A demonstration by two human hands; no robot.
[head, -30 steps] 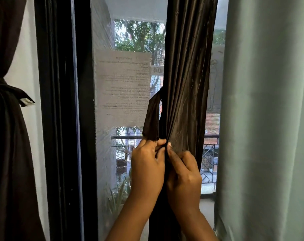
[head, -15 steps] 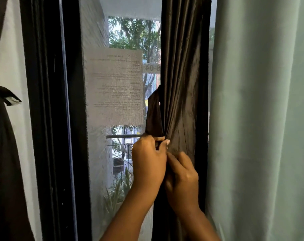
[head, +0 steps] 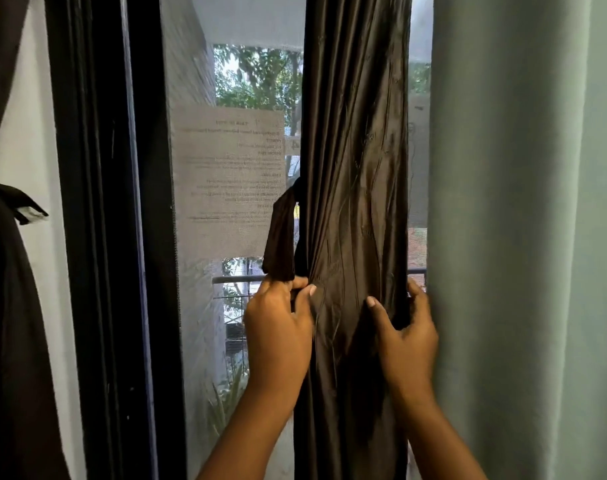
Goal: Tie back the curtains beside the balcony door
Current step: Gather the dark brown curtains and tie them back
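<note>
Curtain (head: 357, 188), dark brown and glossy, hangs bunched in a narrow column at centre frame, in front of the glass door (head: 205, 306). Fabric creased, folds converging toward its left edge at hand height.

Tie-back (head: 281, 237): strip of the same dark cloth, comes off the curtain's left edge and hangs down in a loop to the left hand (head: 278, 327).

Left hand: fingers curled, gripping the lower end of the tie-back together with the curtain's left edge. Thumb pressed onto the fabric.

Right hand (head: 404, 337): at the curtain's right edge, same height as the left. Thumb on the front of the fabric, fingers wrapped round behind the edge; holding the curtain. The two hands sit apart, with the width of the bunch between them.

Second dark curtain (head: 7, 306) at far left, already cinched by its own band, with a pale tag sticking out.

Pale green curtain (head: 524, 237) fills the right side, just beside the right hand.

Black door frame (head: 97, 237) stands between the left curtain and the glass. Printed sheet (head: 226, 181) stuck on the glass, text reversed, not legible. Railing and foliage visible outside.
</note>
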